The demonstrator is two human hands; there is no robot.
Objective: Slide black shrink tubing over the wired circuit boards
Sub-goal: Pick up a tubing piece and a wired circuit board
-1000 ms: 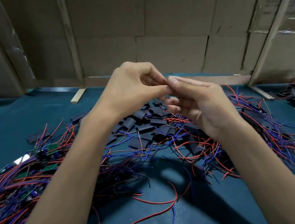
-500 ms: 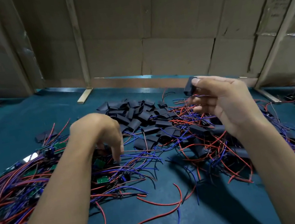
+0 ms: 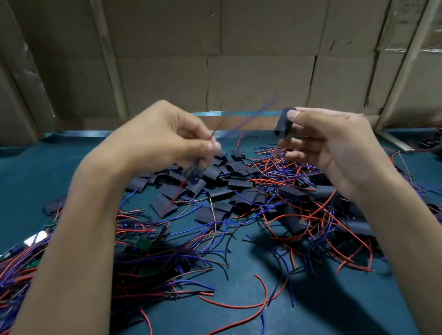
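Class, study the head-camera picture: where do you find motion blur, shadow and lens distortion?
Head view: the wires pinched by the left hand are smeared by motion; both forearms cast dark shadows on the teal table; the wide lens tilts the cardboard wall and its battens.

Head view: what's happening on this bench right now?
A person is sleeving wired boards. The right hand pinches one piece of black shrink tubing, raised above the table. The left hand pinches blurred wires, apart from the tubing. More tubing pieces and loose red and blue wires lie below.
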